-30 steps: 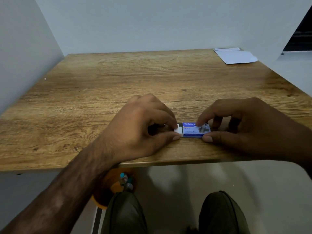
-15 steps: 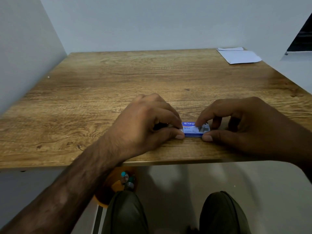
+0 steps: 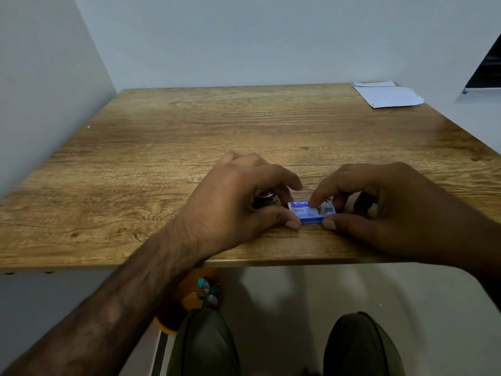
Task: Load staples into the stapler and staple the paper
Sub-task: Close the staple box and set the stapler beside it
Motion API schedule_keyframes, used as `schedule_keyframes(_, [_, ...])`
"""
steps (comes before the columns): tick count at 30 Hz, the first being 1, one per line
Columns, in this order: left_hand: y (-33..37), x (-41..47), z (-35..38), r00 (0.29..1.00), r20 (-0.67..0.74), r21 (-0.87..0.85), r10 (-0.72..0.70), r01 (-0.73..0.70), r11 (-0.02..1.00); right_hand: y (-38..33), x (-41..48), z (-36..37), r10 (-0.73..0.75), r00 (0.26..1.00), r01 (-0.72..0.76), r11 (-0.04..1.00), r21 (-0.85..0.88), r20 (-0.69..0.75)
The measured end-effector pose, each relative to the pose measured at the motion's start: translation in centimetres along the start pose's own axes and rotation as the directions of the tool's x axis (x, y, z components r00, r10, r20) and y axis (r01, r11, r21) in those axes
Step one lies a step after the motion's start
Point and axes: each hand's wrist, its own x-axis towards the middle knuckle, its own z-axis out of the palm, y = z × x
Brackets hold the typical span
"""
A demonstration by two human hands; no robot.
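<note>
A small blue staple box [image 3: 309,213] lies on the wooden table [image 3: 189,147] near its front edge. My right hand [image 3: 379,207] pinches the box's right end between thumb and forefinger. My left hand [image 3: 244,204] presses thumb and fingers against the box's left end. Under my left palm a dark metal object [image 3: 264,200], likely the stapler, shows only in part. White paper [image 3: 387,95] lies at the table's far right corner.
Grey walls close in the table on the left and at the back. A dark screen edge [image 3: 485,74] shows at the far right. Below the table are my knees [image 3: 206,343] and an orange container [image 3: 187,297] with small items on the floor.
The white inner tray that stuck out at the box's left end has slid in. My left fingers have closed up against the box. The right hand holds steady.
</note>
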Motion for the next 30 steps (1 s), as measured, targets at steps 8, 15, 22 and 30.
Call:
schedule_keyframes(8, [0.3, -0.3, -0.5, 0.999, 0.042, 0.025, -0.03, 0.029, 0.999, -0.5, 0.0, 0.2, 0.019, 1.0, -0.019, 1.0, 0.005, -0.007])
schedule_keyframes(15, [-2.6, -3.4, -3.3, 0.981, -0.024, -0.101, -0.193, 0.19, 0.977, -0.3, 0.2, 0.5, 0.018, 1.0, -0.018, 1.0, 0.02, 0.024])
schedule_keyframes(22, [-4.5, -4.5, -4.4, 0.957, 0.005, -0.011, -0.29, 0.29, 0.957, -0.1, 0.6, 0.3, 0.026, 0.999, -0.028, 0.998, 0.05, 0.028])
schedule_keyframes(30, [-4.3, -3.3, -3.5, 0.948, 0.069, 0.008, -0.312, 0.312, 0.95, 0.1, 0.5, 0.3, 0.024, 0.999, -0.025, 0.999, 0.027, 0.037])
